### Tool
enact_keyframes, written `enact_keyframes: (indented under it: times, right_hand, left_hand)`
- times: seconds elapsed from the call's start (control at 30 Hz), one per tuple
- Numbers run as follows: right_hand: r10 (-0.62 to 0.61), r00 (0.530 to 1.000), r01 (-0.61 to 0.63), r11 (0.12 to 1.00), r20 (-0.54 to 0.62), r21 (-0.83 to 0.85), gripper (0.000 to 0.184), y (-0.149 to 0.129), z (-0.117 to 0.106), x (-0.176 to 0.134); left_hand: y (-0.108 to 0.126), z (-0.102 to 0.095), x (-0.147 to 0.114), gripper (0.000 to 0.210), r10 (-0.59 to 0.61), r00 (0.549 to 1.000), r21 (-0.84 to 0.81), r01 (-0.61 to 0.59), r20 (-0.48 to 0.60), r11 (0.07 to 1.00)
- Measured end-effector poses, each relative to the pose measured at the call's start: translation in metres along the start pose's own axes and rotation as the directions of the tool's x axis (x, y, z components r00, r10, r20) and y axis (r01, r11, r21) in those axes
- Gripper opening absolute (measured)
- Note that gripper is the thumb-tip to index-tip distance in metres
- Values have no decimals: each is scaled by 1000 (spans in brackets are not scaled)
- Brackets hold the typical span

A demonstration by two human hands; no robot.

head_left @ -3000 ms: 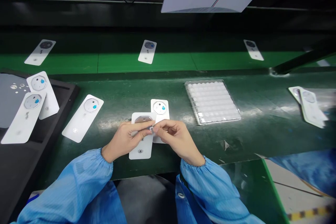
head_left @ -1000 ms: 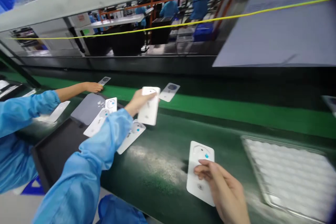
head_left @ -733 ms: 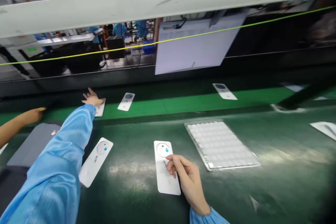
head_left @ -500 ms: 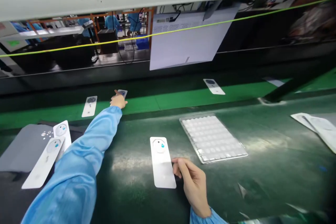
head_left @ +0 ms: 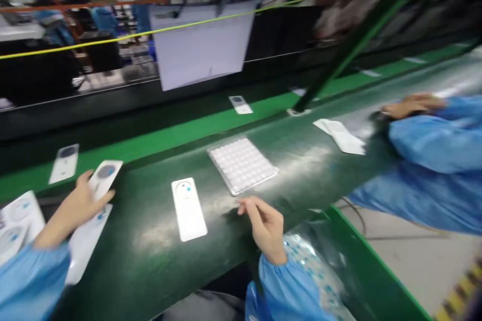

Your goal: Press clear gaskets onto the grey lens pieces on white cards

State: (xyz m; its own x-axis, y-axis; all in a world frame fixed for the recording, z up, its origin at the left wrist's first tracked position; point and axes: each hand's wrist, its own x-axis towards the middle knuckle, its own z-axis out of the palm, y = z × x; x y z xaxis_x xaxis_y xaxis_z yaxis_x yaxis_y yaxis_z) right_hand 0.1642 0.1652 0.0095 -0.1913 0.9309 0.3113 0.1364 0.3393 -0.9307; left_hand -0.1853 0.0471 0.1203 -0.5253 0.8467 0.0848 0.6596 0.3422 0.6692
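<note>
Left panels (head_left: 34, 210): cut off by the left border and partly covered by the near sleeve (head_left: 32, 281); their markings are blurred.
Lower panel (head_left: 85, 251): it lies on the tabletop (head_left: 146, 256); its upper part is hidden behind the held panel (head_left: 103, 178) and the left hand (head_left: 77, 208).
Bag (head_left: 312, 273): at lower right, with small blue dots, partly covered by a sleeve; its contents are hard to make out.
Left hand: clamped on the held panel, with the thumb across its face, near the belt (head_left: 165, 141).
Right hand: above the tabletop, fingers curled inward, just in front of the tray (head_left: 256, 182); I cannot tell if the fingertips meet or pinch something small.
Hands: well apart from each other.
Middle panel (head_left: 190, 215): flat between the two hands, with tabletop on both its sides.
Tabletop edge: it runs below the right hand, beside the green bin (head_left: 376, 261).
</note>
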Motion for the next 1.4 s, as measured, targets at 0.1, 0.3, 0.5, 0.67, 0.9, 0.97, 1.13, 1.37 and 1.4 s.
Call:
enact_keyframes:
  times: [0.1,0.3,0.5,0.67,0.9,0.97,1.13,1.37,1.4]
  right_hand:
    - [-24,983,-33,952,-184,-303,32,17,-53,45]
    - [148,983,-182,823,-106,-538,27,60,-102,134]
    - [231,972,-184,836,29,-517,24,74,-100,144]
    - [253,966,-199,860,54,-470,17,78,-96,140]
    - [286,957,-254,905,46,-340,17,72,-100,148]
    - [317,947,-290,914,55,-285,23,68,-100,151]
    - [380,918,-360,919,114,-161,32,62,-98,157]
    - [344,927,-342,939,147,-41,48,55,-89,154]
    - [336,931,-334,942,145,-33,51,53,-85,154]
  left_hand:
    - [-57,-1,-26,105,-129,971,347,193,-200,918]
    - [-43,33,-48,84,333,911,532,-161,-245,832]
    - [52,142,-18,42,556,799,282,-601,227,748]
    - [77,206,0,63,576,730,182,-664,367,725]
    - [67,222,4,87,548,773,127,-608,319,784]
    - [70,228,8,88,556,763,99,-614,328,783]
    - [76,230,11,91,549,773,73,-598,318,799]
    - [18,185,-23,89,486,827,257,-554,283,792]
    - [8,177,-29,89,472,838,287,-539,273,792]
